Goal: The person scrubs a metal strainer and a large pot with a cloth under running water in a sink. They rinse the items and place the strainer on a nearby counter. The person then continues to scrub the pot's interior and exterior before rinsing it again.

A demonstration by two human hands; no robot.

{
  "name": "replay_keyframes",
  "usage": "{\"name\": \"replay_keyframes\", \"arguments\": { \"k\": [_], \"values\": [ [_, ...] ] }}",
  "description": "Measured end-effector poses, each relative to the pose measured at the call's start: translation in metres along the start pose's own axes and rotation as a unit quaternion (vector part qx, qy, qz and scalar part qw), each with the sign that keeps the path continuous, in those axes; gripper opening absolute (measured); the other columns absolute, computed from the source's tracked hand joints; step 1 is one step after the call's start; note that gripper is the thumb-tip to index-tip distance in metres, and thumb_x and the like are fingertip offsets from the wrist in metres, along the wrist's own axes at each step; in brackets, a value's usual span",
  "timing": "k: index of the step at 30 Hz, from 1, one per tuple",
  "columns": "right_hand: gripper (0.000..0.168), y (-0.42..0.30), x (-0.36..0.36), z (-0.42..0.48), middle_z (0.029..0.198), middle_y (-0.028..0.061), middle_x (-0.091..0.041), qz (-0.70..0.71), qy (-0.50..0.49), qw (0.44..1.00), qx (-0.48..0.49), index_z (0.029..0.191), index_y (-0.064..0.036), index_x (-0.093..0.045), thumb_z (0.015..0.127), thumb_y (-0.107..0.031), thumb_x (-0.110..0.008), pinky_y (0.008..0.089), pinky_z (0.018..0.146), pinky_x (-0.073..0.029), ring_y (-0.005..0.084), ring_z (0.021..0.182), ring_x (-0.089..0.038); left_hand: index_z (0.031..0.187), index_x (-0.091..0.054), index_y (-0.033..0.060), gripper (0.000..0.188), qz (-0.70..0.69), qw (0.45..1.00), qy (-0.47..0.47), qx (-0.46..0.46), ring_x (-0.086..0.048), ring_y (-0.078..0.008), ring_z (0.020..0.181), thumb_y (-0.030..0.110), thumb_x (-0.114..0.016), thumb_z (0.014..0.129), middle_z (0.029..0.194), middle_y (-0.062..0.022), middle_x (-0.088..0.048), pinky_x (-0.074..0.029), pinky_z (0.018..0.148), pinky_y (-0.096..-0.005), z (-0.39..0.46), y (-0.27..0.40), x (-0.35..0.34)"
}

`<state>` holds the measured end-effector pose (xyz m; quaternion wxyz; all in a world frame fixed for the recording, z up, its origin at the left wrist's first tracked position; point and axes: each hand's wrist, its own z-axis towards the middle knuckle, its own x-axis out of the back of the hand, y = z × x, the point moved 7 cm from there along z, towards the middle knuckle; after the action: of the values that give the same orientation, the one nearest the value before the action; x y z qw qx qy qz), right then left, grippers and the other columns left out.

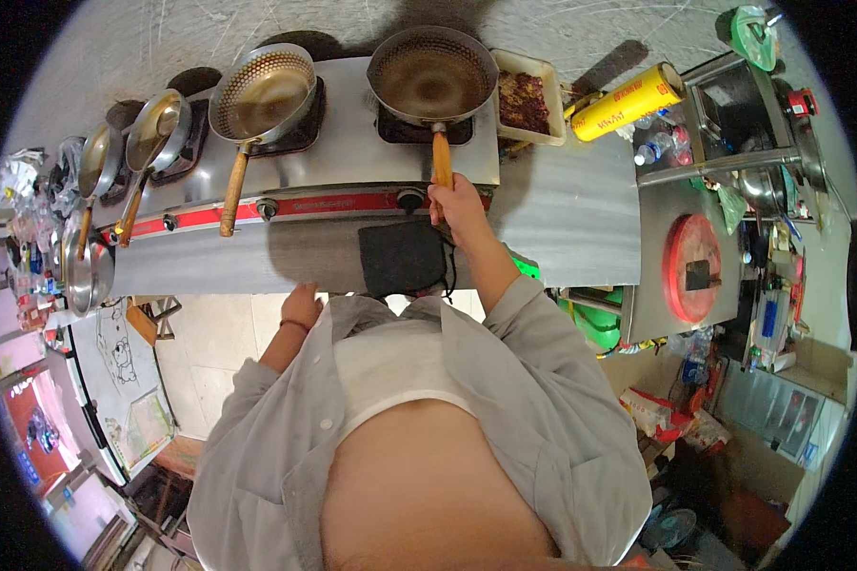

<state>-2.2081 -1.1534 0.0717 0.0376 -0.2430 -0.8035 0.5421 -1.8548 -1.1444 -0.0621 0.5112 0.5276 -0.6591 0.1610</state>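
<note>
My right hand (461,207) is wrapped around the wooden handle (441,155) of a dark metal pan (432,78). That pan sits over the rightmost burner of a steel gas stove (350,107), and its inside has a brownish, shiny bottom. Just below this hand, a black cloth pad (402,257) with a cord lies at the counter's front. My left hand (302,305) hangs low by the front edge of the steel counter (207,260); its fingers are too small and partly hidden to read. Nearest above it is a second pan (268,96) with a wooden handle.
Two smaller pans (158,132) (100,160) stand on burners further left. Right of the stove are a tub of dark reddish food (525,103) and a yellow roll (627,102) bearing writing. A round red-rimmed board (691,268) carries a cleaver (700,275).
</note>
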Motion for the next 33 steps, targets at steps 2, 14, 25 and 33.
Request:
{"name": "replay_keyframes", "arguments": {
  "k": [2, 14, 25, 33],
  "values": [
    [0.018, -0.001, -0.003, -0.001, 0.062, 0.0069, -0.049, 0.009, -0.002, 1.0, -0.019, 0.092, 0.0, -0.044, 0.081, -0.01, -0.053, 0.0303, 0.04, -0.039, 0.0158, 0.044, -0.048, 0.101, -0.057, 0.003, 0.031, -0.02, 0.996, 0.012, 0.084, -0.055, -0.0342, 0.093, 0.019, -0.059, 0.074, 0.1, -0.0195, -0.056, -0.046, 0.081, -0.0409, -0.035, -0.026, -0.008],
    [0.037, -0.006, 0.003, -0.019, 0.096, 0.0101, -0.05, -0.117, 0.041, 0.986, 0.112, 0.113, 0.0, -0.043, 0.084, -0.018, -0.057, 0.0291, 0.065, -0.046, 0.0195, 0.075, -0.054, 0.103, -0.059, 0.005, 0.033, -0.164, 0.892, 0.02, 0.421, -0.054, -0.0325, 0.101, 0.021, -0.055, 0.075, 0.106, -0.0206, -0.057, -0.043, 0.089, -0.0384, -0.217, -0.059, -0.057],
    [0.013, -0.006, -0.234, -0.137, 0.092, 0.0147, -0.052, -0.375, -0.262, 0.746, 0.485, 0.09, 0.001, -0.054, 0.078, -0.003, -0.052, 0.034, 0.073, -0.043, 0.0277, 0.086, -0.051, 0.091, -0.064, 0.0004, 0.036, -0.21, 0.805, -0.121, 0.542, -0.06, -0.032, 0.092, 0.029, -0.049, 0.077, 0.097, -0.0205, -0.062, -0.046, 0.08, -0.0394, -0.416, -0.164, -0.332],
    [0.021, 0.229, -0.42, -0.167, 0.089, 0.0178, -0.061, -0.574, -0.498, 0.59, 0.275, 0.094, -0.002, -0.058, 0.082, -0.019, -0.054, 0.0358, 0.071, -0.046, 0.0305, 0.084, -0.059, 0.084, -0.062, 0.0034, 0.022, -0.459, 0.538, -0.002, 0.707, -0.058, -0.0324, 0.06, 0.021, -0.05, 0.079, 0.076, -0.0176, -0.06, -0.047, 0.055, -0.0457, -0.581, -0.177, -0.514]
  ]
}}
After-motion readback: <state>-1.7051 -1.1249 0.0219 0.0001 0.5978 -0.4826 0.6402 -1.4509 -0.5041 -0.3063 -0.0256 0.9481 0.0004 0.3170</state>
